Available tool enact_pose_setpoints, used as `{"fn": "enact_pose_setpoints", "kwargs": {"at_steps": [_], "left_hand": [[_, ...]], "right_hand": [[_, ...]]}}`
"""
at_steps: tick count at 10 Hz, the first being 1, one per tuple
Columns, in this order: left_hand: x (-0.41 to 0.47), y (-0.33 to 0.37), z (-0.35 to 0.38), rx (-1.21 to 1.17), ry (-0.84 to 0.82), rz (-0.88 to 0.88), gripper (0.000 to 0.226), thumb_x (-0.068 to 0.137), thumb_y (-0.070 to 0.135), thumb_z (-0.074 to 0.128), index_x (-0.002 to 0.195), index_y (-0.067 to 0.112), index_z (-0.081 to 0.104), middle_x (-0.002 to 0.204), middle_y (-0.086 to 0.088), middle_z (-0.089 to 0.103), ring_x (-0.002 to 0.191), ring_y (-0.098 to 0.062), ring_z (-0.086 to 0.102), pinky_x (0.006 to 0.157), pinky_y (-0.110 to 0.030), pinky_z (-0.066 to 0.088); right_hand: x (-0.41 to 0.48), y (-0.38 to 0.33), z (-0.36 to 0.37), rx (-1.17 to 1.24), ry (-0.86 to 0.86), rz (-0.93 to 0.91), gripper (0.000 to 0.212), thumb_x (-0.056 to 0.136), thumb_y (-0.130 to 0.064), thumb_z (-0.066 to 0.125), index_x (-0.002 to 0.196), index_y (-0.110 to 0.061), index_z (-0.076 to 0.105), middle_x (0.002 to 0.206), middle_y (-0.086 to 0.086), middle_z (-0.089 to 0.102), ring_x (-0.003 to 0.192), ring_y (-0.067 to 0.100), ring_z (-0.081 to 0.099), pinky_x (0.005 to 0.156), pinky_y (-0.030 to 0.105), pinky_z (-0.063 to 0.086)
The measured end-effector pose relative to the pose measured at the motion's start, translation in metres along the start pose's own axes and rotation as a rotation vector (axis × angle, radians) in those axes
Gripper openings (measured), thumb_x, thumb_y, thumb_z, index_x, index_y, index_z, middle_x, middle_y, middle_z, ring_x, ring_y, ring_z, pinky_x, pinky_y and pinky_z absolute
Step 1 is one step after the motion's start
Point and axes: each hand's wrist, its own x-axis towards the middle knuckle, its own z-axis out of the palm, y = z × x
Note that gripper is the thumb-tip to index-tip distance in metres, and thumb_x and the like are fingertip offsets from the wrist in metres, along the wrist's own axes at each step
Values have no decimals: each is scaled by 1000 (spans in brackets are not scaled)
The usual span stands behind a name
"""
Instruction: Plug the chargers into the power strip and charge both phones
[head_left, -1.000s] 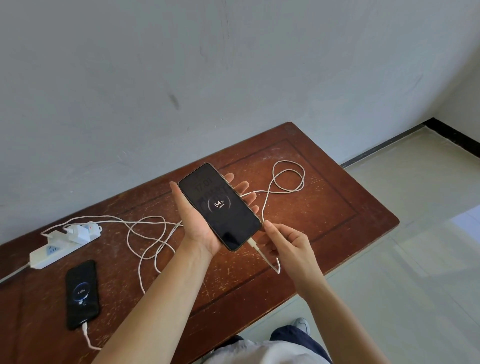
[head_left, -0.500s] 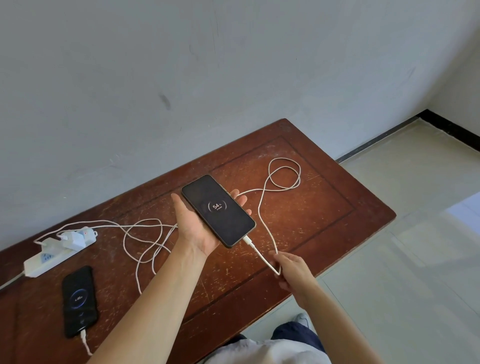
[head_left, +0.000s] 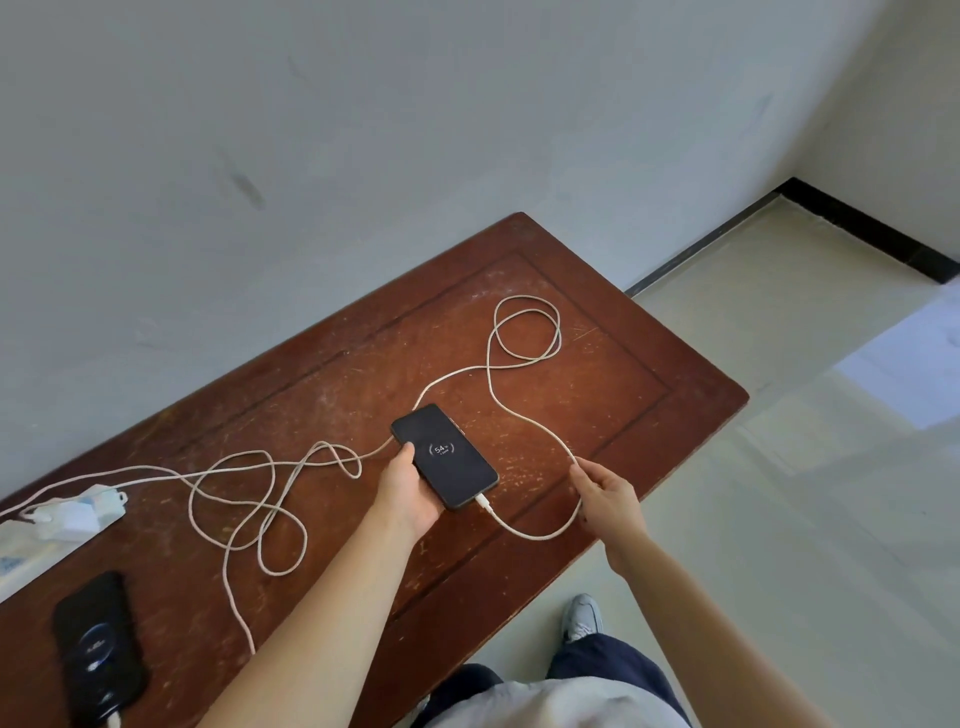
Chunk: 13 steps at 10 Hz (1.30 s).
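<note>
While left hand (head_left: 410, 491) grips glossy slab phone (head_left: 444, 456) | right hand (head_left: 605, 493) pinches braided white cable (head_left: 524, 395) | scuffed wooden table (head_left: 597, 410)

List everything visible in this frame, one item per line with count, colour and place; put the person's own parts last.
table: 1, reddish-brown wood, against the wall
power strip: 1, white, table's left edge
chargers: white, plugged into the strip; count unclear
cables: 2, white, looped across the table
held phone: 1, black, screen shows 54, table centre
second phone: 1, black, lower left, cable attached
shoe: 1, grey, on the floor
left hand: grip on the held phone
right hand: pinching that phone's cable
</note>
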Motion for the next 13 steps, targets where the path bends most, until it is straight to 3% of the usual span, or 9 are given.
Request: {"fn": "enact_pose_setpoints", "kwargs": {"at_steps": [1, 2, 4, 7, 9, 10, 11, 12, 13], "left_hand": [[16, -7, 10, 49, 3, -42, 43, 107, 35, 37, 136, 8, 53, 124, -17, 66, 108, -35, 65, 82, -56, 51], [30, -11, 22, 110, 33, -46, 40, 106, 32, 42, 136, 7, 53, 129, -17, 64, 114, -36, 63, 101, -59, 47], [40, -10, 31, 197, 141, -4, 35, 103, 36, 50, 131, 16, 55, 120, -9, 65, 99, -30, 62, 88, -52, 52], [14, -8, 20, 495, 83, 84, 70, 101, 57, 38, 154, 12, 28, 160, -10, 36, 146, -28, 34, 117, -51, 28], [3, -26, 18, 765, -2, 168, 67, 99, 64, 28, 154, 26, 29, 163, -2, 30, 150, -23, 27, 121, -48, 20], [0, -29, 13, 885, -35, 198, 65, 100, 65, 25, 154, 29, 29, 164, 0, 30, 150, -22, 25, 121, -48, 19], [-6, -26, 0, 1270, 29, 248, 67, 102, 61, 20, 157, 23, 23, 167, -4, 20, 153, -26, 16, 122, -47, 16], [-13, -21, -26, 1924, 164, 391, 67, 102, 60, 22, 158, 23, 17, 169, -9, 2, 154, -34, -1, 122, -55, 11], [-22, -23, -50, 2118, 173, 420, 62, 102, 58, 22, 158, 33, 13, 169, -10, -6, 154, -36, -9, 121, -60, 9]], "right_hand": [[12, 5, -9, -21, 20, 30, 22, 103, -23, 55, 116, -21, 74, 68, -6, 61, 49, 6, 48, 45, 20, 41], [23, 7, -14, -56, 4, 69, 23, 103, -19, 52, 113, -23, 71, 73, -3, 61, 52, 8, 50, 41, 17, 41], [38, 14, -17, -86, 4, 97, 19, 102, -24, 54, 109, -19, 70, 75, -3, 61, 56, 10, 51, 50, 22, 43], [47, 22, -4, -107, 32, 36, 16, 97, -23, 58, 108, -18, 68, 80, -2, 71, 67, 13, 60, 68, 32, 53], [45, 25, -2, -192, 52, 12, 14, 99, -30, 58, 105, -24, 69, 81, -3, 70, 69, 9, 64, 54, 21, 43], [40, 24, -2, -258, 60, -5, 16, 99, -29, 58, 108, -23, 69, 89, 1, 73, 80, 15, 67, 60, 25, 49], [40, 23, 0, -336, 43, -44, 23, 97, -25, 58, 117, -19, 68, 94, 2, 73, 87, 17, 69, 70, 27, 54], [34, 13, 3, -497, -1, -74, 38, 97, -27, 60, 134, -17, 59, 117, 4, 69, 91, 16, 64, 71, 24, 50], [24, -26, 12, -599, -51, -188, 52, 100, -30, 59, 149, -19, 44, 149, 12, 48, 109, 25, 66, 89, 35, 58]]}}
